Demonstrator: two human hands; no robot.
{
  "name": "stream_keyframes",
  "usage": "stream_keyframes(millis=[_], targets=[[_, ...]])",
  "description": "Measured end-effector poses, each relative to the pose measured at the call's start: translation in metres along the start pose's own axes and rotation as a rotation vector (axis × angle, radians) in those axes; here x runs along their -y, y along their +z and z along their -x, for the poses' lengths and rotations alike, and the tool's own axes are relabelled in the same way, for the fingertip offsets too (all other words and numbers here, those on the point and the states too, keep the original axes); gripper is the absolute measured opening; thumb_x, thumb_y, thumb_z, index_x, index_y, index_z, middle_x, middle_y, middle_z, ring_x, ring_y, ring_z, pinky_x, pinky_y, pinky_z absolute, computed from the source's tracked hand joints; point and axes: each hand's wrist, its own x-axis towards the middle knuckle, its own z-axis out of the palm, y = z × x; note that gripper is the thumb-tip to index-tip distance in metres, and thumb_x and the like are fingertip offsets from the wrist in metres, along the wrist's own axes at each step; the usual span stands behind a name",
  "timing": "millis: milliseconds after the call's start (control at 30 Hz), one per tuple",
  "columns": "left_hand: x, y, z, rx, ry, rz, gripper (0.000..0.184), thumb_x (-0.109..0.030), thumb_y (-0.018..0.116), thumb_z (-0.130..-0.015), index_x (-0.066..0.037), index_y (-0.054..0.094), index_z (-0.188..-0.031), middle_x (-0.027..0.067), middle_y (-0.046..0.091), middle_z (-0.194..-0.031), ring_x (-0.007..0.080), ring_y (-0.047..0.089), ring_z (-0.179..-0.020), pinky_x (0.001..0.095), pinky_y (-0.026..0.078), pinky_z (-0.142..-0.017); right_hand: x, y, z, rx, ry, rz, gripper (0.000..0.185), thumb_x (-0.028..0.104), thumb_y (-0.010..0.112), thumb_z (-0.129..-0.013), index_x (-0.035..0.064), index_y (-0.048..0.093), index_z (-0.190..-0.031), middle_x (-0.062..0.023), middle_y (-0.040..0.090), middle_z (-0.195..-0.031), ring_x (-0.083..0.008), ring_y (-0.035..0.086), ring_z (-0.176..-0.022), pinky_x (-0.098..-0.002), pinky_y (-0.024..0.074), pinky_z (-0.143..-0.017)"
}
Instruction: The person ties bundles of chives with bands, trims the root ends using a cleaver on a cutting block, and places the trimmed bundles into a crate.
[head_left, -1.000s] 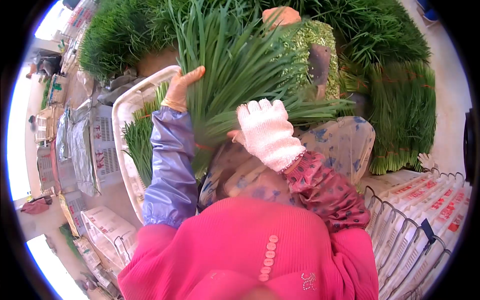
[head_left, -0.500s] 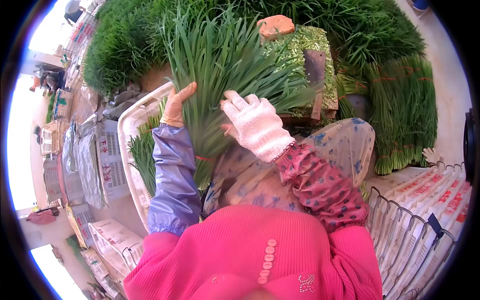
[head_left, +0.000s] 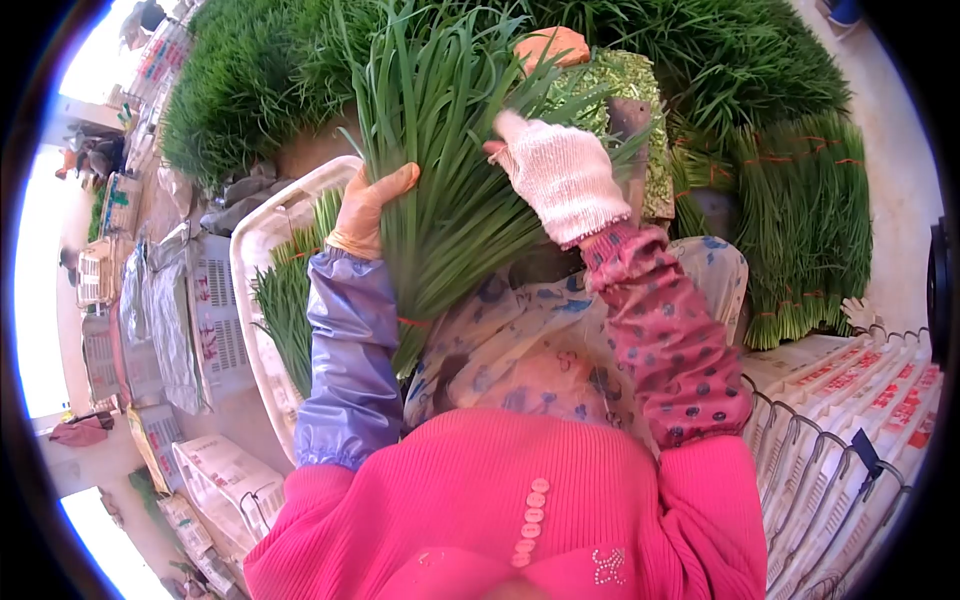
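Note:
A large loose bunch of garlic chives (head_left: 440, 190) stands tilted in front of me, leaf tips fanned up and to the right. My left hand (head_left: 372, 208), in a tan rubber glove, grips its left side; the thumb shows and the other fingers are hidden behind the leaves. An orange-red band (head_left: 412, 322) is around the lower stalks. My right hand (head_left: 562, 178), in a white knitted glove with bare fingertips, is closed on leaves at the bunch's upper right. Just behind that hand are a cleaver (head_left: 630, 125) and a board covered with chopped green bits (head_left: 655, 180).
An orange brick (head_left: 553, 46) lies on the board's far end. Heaped chives (head_left: 250, 90) fill the back, and banded bundles (head_left: 805, 230) stand at right. A white crate (head_left: 250, 300) with chives is at left; stacked white crates (head_left: 850, 400) stand lower right.
My right hand has moved up and to the right, its spread fingers now drawn in on the leaves. My left hand and the bunch have shifted slightly right.

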Motion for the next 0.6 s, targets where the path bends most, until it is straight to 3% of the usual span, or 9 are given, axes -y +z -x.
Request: stream_keyframes(millis=[67, 133, 167, 200, 267, 367, 467, 500, 600], targets=[[0.004, -0.001, 0.001, 0.025, 0.000, 0.005, 0.035, 0.000, 0.070, -0.086, 0.001, 0.061, -0.120, 0.0092, 0.069, -0.106, 0.0182, 0.069, -0.089, 0.0330, 0.059, -0.081, -0.006, 0.003, -0.006, 0.056, -0.001, 0.010, 0.023, 0.032, 0.059, -0.095, 0.0094, 0.061, -0.103, -0.0156, 0.070, -0.082, -0.0331, 0.070, -0.076, -0.0434, 0.0549, -0.065], [0.004, 0.002, 0.002, 0.008, -0.010, -0.014, 0.036, 0.000, 0.070, -0.086, 0.001, 0.060, -0.121, 0.0084, 0.069, -0.104, 0.0179, 0.068, -0.089, 0.0321, 0.059, -0.080, -0.013, -0.003, -0.005, -0.035, 0.285, -0.259, 0.022, 0.028, 0.058, -0.097, 0.0089, 0.064, -0.107, -0.0186, 0.069, -0.089, -0.0295, 0.070, -0.082, -0.0428, 0.0546, -0.068], [0.002, 0.006, 0.003, 0.004, -0.011, -0.006, 0.036, 0.000, 0.070, -0.086, 0.001, 0.060, -0.121, 0.0084, 0.069, -0.104, 0.0179, 0.068, -0.089, 0.0321, 0.059, -0.080, -0.024, 0.005, -0.009, -0.310, 0.356, -0.406, 0.021, 0.023, 0.055, -0.099, 0.0076, 0.066, -0.108, -0.0151, 0.069, -0.088, -0.0207, 0.069, -0.080, -0.0355, 0.0546, -0.068], [0.000, 0.011, 0.005, 0.006, -0.005, -0.005, 0.035, 0.000, 0.070, -0.086, 0.001, 0.061, -0.120, 0.0086, 0.069, -0.103, 0.0180, 0.069, -0.088, 0.0319, 0.059, -0.080, -0.042, 0.005, -0.014, -0.281, 0.725, -0.879, 0.020, 0.018, 0.054, -0.099, 0.0061, 0.067, -0.108, -0.0053, 0.066, -0.082, -0.0119, 0.062, -0.072, -0.0261, 0.0510, -0.064], [0.002, 0.010, 0.007, 0.001, -0.001, 0.000, 0.034, 0.001, 0.070, -0.086, 0.001, 0.061, -0.119, 0.0087, 0.070, -0.102, 0.0180, 0.069, -0.088, 0.0317, 0.059, -0.080, -0.025, -0.036, -0.004, -0.344, 0.847, -1.178, 0.017, 0.014, 0.057, -0.096, 0.0048, 0.067, -0.106, 0.0011, 0.060, -0.076, -0.0066, 0.055, -0.066, -0.0204, 0.0450, -0.060], [0.005, 0.003, 0.000, -0.039, 0.002, -0.012, 0.032, 0.000, 0.071, -0.085, 0.001, 0.062, -0.116, 0.0097, 0.070, -0.099, 0.0184, 0.069, -0.086, 0.0319, 0.059, -0.079, -0.034, -0.046, 0.018, 0.048, 0.568, -0.871, 0.016, 0.013, 0.061, -0.093, 0.0035, 0.067, -0.104, 0.0011, 0.061, -0.075, -0.0058, 0.055, -0.065, -0.0219, 0.0442, -0.058], [0.008, -0.004, -0.004, -0.060, -0.029, -0.030, 0.031, 0.000, 0.072, -0.085, 0.001, 0.063, -0.114, 0.0107, 0.071, -0.098, 0.0186, 0.070, -0.086, 0.0321, 0.059, -0.080, -0.027, -0.036, 0.030, 0.091, 0.346, -0.511, 0.019, 0.014, 0.065, -0.087, 0.0055, 0.066, -0.104, -0.0110, 0.073, -0.090, -0.0245, 0.068, -0.077, -0.0346, 0.0517, -0.070], [0.009, -0.002, -0.004, -0.055, -0.039, -0.019, 0.031, 0.000, 0.073, -0.084, 0.002, 0.063, -0.114, 0.0109, 0.071, -0.098, 0.0185, 0.070, -0.086, 0.0320, 0.059, -0.080, -0.024, -0.037, 0.031, 0.180, 0.302, -0.399, 0.024, 0.024, 0.066, -0.089, 0.0069, 0.065, -0.106, -0.0211, 0.068, -0.094, -0.0390, 0.065, -0.091, -0.0440, 0.0511, -0.079], [0.007, 0.003, 0.000, -0.052, -0.026, -0.001, 0.031, -0.001, 0.074, -0.084, 0.002, 0.064, -0.113, 0.0112, 0.072, -0.098, 0.0181, 0.070, -0.086, 0.0314, 0.059, -0.081, -0.018, -0.013, 0.028, 0.159, 0.277, -0.172, 0.028, 0.030, 0.065, -0.090, 0.0071, 0.061, -0.105, -0.0192, 0.069, -0.086, -0.0399, 0.066, -0.084, -0.0465, 0.0520, -0.074]])
